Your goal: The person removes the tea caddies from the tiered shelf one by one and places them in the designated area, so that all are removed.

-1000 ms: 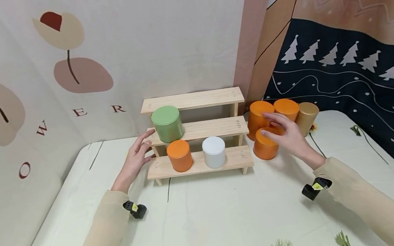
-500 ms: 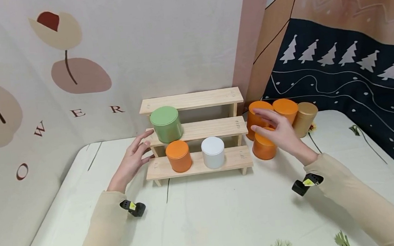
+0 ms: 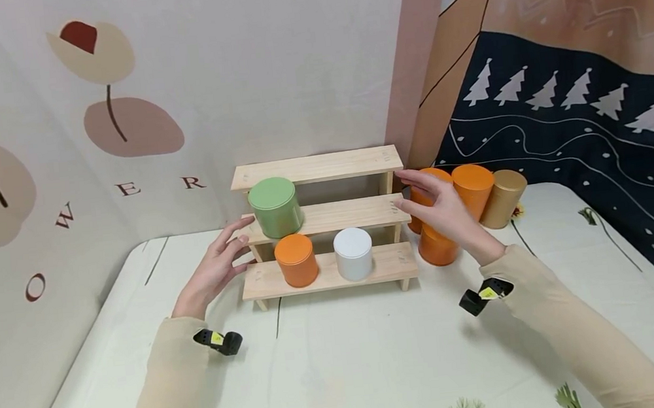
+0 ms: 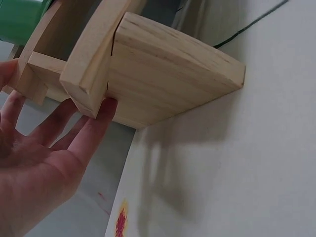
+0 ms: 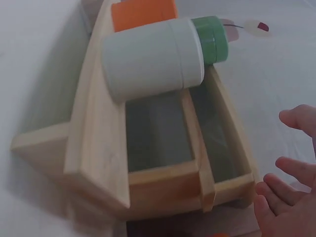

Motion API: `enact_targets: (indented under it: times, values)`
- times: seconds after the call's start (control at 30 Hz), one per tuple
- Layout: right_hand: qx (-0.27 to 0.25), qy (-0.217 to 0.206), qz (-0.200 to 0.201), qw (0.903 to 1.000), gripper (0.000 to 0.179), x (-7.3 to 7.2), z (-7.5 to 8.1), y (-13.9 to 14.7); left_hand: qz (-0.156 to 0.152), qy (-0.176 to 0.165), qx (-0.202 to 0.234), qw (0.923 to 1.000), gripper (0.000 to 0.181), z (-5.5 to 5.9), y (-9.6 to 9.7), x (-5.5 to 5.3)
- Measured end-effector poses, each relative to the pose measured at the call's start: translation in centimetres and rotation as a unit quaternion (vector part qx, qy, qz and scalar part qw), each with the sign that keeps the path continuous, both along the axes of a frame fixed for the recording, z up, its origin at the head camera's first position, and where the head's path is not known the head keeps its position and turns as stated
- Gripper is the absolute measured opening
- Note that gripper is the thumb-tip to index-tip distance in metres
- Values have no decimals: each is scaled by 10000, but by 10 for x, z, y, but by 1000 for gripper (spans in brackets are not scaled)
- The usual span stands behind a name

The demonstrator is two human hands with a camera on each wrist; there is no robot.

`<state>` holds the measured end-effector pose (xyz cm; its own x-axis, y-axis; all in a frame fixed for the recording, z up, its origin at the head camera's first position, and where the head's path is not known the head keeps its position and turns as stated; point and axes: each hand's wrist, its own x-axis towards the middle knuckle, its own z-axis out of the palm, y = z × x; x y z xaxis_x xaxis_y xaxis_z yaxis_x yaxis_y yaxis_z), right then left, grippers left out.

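A three-tier wooden step shelf [image 3: 357, 213] stands mid-table in the head view. A green tin [image 3: 275, 209] sits on its middle step; an orange tin [image 3: 297, 261] and a white tin [image 3: 353, 255] stand on the lowest one. My left hand [image 3: 215, 267] is at the shelf's left end; in the left wrist view its extended fingers [image 4: 96, 131] touch the wooden step ends. At the right end, my right hand [image 3: 446, 209] has its fingers spread, fingertips beside the middle step, nothing in it. The right wrist view shows this hand [image 5: 291, 187] behind the steps.
Right of the shelf are more orange tins, one at the front [image 3: 438, 248], one at the back [image 3: 473, 184] and another partly hidden by my right hand. A gold tin [image 3: 505, 197] stands beside them. Printed cloth [image 3: 290, 69] hangs behind the table.
My right hand has moved left from over the orange tins to the shelf's right end. My left hand stays at the left end, and the tins stand where they were.
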<state>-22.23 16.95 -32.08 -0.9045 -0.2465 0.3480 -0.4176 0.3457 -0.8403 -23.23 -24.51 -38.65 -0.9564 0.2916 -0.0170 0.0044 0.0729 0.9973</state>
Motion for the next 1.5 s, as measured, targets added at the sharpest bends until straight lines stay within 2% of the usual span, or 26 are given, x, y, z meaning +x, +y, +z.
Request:
enact_targets:
  times: [0.47,0.83,1.03,1.27,1.5]
  values:
    - [51,-64,354,9993,55,-7,16,-24,45,-78,-256,9996,54,1,-1,2]
    - [258,-241,468,9983,58,-17,23,-38,36,-79,-201,9998,53,3,0,1]
    - [326,-187,777,9963,58,-22,24,-48,32,-82,-187,9998,53,4,-1,1]
    - [881,-101,915,9919,62,-26,27,-64,31,-82,-151,9998,53,3,-1,1]
    - [1007,32,933,9905,58,-28,28,-79,69,-52,-130,9999,52,1,0,0]
